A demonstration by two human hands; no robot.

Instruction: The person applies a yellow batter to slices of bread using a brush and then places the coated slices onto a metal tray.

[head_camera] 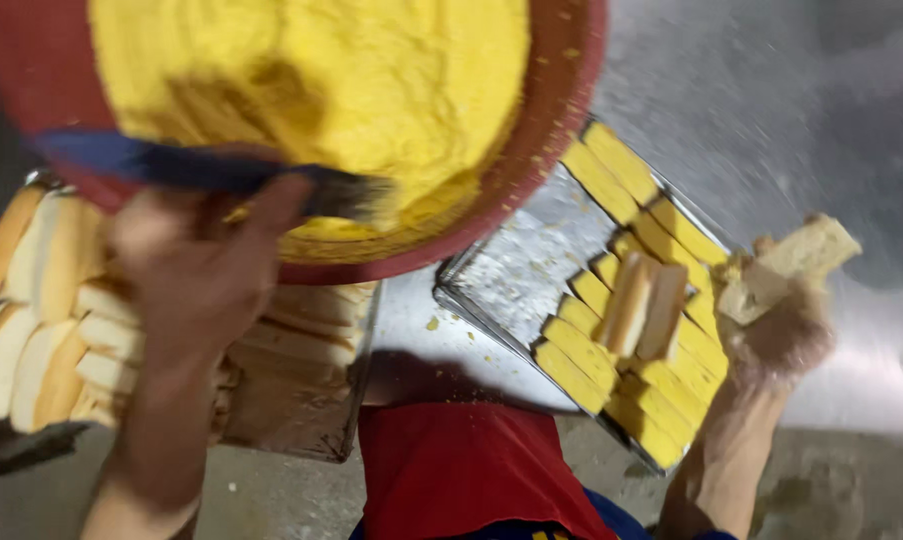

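While a red bowl heaped with yellow paste is seen at the top of the head view, the left hand is shown closed around the blue handle of a brush. The brush is held nearly level, its long axis running left to right, with the dark bristles pointed right and laid against the paste at the bowl's near edge. The left forearm is raised from the lower left, the wrist bent upward toward the bowl.

At the right, a slice of bread is gripped in the right hand, fingers curled about its lower end. The slice is tilted, its long axis pointed up and to the right, held above the grey work surface just beside a metal tray. The right forearm is extended upward from the lower edge of the frame.

On that tray, yellow-coated slices are laid in rows along the far and right sides, with two plain slices resting on top of them. Below the bowl, at the left, uncoated bread slices are stacked on a second tray.
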